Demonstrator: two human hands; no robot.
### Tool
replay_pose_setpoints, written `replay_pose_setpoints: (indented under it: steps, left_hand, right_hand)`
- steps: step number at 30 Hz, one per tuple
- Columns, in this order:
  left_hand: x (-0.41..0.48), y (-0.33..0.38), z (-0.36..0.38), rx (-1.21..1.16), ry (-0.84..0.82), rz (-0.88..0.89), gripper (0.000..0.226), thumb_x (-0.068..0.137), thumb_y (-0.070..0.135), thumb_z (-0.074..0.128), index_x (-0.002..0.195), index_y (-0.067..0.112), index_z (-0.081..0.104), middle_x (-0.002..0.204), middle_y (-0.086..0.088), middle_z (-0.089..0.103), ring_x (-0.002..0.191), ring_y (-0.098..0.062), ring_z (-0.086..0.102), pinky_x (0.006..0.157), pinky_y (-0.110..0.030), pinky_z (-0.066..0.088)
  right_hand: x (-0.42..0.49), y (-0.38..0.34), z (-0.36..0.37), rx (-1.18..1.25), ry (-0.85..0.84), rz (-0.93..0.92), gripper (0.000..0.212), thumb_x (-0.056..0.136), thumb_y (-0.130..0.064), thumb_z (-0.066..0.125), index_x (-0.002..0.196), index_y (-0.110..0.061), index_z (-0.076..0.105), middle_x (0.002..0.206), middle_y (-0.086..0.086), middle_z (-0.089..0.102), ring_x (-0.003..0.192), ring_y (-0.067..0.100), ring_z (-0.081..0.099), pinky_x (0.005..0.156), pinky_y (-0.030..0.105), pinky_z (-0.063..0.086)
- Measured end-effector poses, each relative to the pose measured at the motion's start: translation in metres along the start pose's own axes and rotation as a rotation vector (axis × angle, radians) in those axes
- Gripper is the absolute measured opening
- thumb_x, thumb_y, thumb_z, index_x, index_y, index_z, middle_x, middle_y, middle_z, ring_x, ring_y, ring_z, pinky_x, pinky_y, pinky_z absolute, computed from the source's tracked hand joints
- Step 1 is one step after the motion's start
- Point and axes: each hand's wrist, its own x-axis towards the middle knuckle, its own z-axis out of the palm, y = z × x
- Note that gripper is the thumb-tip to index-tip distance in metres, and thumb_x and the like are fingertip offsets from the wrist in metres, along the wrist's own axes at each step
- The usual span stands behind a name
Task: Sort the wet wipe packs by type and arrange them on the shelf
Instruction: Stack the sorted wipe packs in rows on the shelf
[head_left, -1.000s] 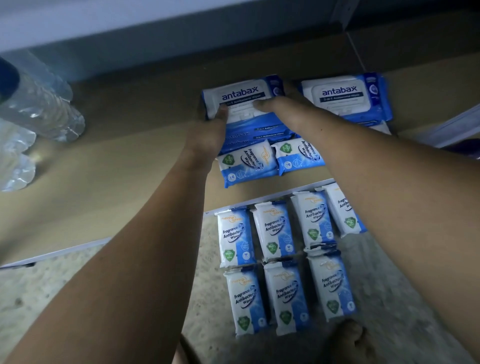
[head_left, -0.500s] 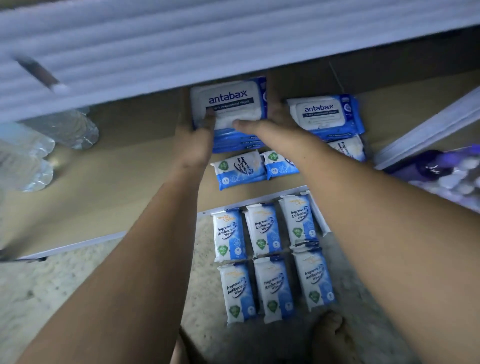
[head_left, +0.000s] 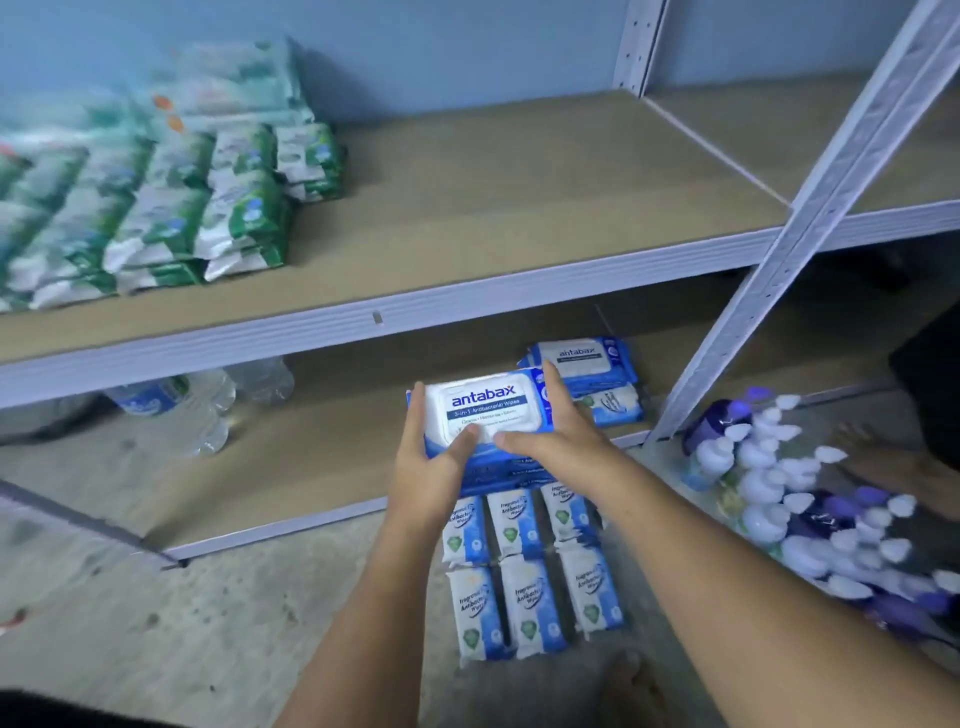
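Observation:
A stack of blue and white antabax packs (head_left: 488, 410) is held between both hands, in front of the lower shelf (head_left: 291, 467). My left hand (head_left: 431, 467) grips its left side and my right hand (head_left: 550, 441) grips its right side, thumbs on the top lid. Another antabax stack (head_left: 582, 358) lies on the lower shelf behind, with small blue packs (head_left: 615, 405) in front of it. Several small blue and white antibacterial packs (head_left: 530, 577) lie in two rows on the floor. Green and white packs (head_left: 171, 208) fill the left of the upper shelf (head_left: 519, 208).
Water bottles (head_left: 202, 400) lie at the lower shelf's left. A slanted white shelf post (head_left: 810, 218) stands at the right. Purple and white pump bottles (head_left: 810, 493) cluster on the floor at the right. A bare foot (head_left: 893, 467) of another person is beyond them.
Both hands have lifted the antabax stack off the lower shelf and drawn it out toward me. The view has tilted up, bringing the upper shelf and green packs into sight.

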Motion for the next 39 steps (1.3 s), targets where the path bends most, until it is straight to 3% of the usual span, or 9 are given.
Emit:
replay_pose_setpoints:
  steps: [2,5,9,12,19,25,30,35,39]
  left_hand:
    - [-0.024,0.024,-0.006,0.03,-0.015,0.039,0.078,0.09,0.026,0.074,0.152,0.047,0.032,0.117,0.04,0.059,0.109,0.01,0.061,0.106,-0.032,0.047]
    - [-0.057,0.062,-0.013,0.075,-0.037,0.115,0.075,0.091,0.021,0.072,0.148,0.049,0.031,0.096,0.058,0.05,0.09,0.031,0.052,0.084,-0.005,0.044]
    - [-0.087,0.11,-0.026,0.124,-0.112,0.227,0.095,0.082,0.035,0.08,0.154,0.051,0.019,0.126,0.031,0.061,0.109,0.006,0.062,0.102,-0.036,0.052]
    - [-0.096,0.148,-0.034,0.181,-0.177,0.289,0.1,0.079,0.038,0.082,0.152,0.056,0.016,0.122,0.034,0.059,0.111,0.006,0.062,0.103,-0.032,0.05]
    - [-0.09,0.224,-0.037,0.349,-0.153,0.48,0.085,0.08,0.051,0.078,0.147,0.058,0.026,0.13,0.034,0.051,0.113,0.016,0.052,0.089,-0.012,0.04]
    - [-0.044,0.254,-0.036,0.378,-0.112,0.5,0.086,0.074,0.064,0.074,0.143,0.066,0.023,0.135,0.027,0.053,0.119,-0.003,0.058,0.103,-0.037,0.051]
    - [0.006,0.253,-0.028,0.357,-0.106,0.451,0.083,0.079,0.055,0.077,0.145,0.063,0.026,0.131,0.028,0.056,0.111,0.005,0.06,0.098,-0.028,0.052]
    - [0.052,0.248,-0.03,0.368,-0.1,0.397,0.083,0.08,0.056,0.076,0.148,0.058,0.028,0.131,0.028,0.055,0.112,0.005,0.059,0.097,-0.024,0.05]
    - [0.072,0.239,-0.024,0.518,-0.064,0.393,0.08,0.085,0.063,0.065,0.153,0.051,0.025,0.117,0.031,0.053,0.106,0.003,0.052,0.092,-0.018,0.039]
  right_hand:
    - [-0.027,-0.013,-0.01,0.014,-0.017,-0.001,0.126,0.053,-0.063,0.077,0.146,-0.066,-0.008,0.158,-0.001,0.027,0.14,0.024,0.039,0.112,0.049,0.036]
    - [-0.061,-0.032,-0.03,0.0,-0.05,-0.027,0.136,0.046,-0.062,0.083,0.136,-0.074,-0.019,0.164,0.0,0.023,0.147,0.021,0.03,0.118,0.05,0.03]
    - [-0.104,-0.063,-0.072,-0.116,-0.126,-0.13,0.15,0.04,-0.053,0.088,0.139,-0.07,-0.024,0.161,-0.008,0.025,0.141,0.015,0.04,0.115,0.042,0.039]
    - [-0.126,-0.085,-0.1,-0.204,-0.105,-0.226,0.144,0.041,-0.046,0.087,0.126,-0.078,-0.025,0.15,-0.008,0.039,0.128,0.01,0.053,0.107,0.036,0.049]
    - [-0.138,-0.144,-0.139,-0.085,-0.036,-0.361,0.13,0.073,-0.013,0.088,0.158,-0.044,-0.005,0.125,-0.032,0.052,0.108,-0.006,0.061,0.091,0.015,0.05]
    - [-0.087,-0.17,-0.147,0.004,0.041,-0.42,0.135,0.052,-0.027,0.094,0.158,-0.048,0.013,0.126,-0.024,0.062,0.11,0.004,0.066,0.101,0.037,0.054]
    - [-0.037,-0.173,-0.143,0.074,0.149,-0.479,0.107,0.07,-0.002,0.089,0.144,-0.05,0.028,0.101,-0.038,0.068,0.096,-0.01,0.066,0.079,0.008,0.05]
    - [0.007,-0.171,-0.137,0.052,0.192,-0.462,0.098,0.071,-0.015,0.091,0.149,-0.045,0.039,0.11,-0.04,0.065,0.105,-0.007,0.065,0.098,0.027,0.053]
    - [0.022,-0.172,-0.133,0.006,0.19,-0.398,0.09,0.075,-0.023,0.088,0.148,-0.047,0.041,0.107,-0.038,0.067,0.1,-0.007,0.067,0.099,0.03,0.053]
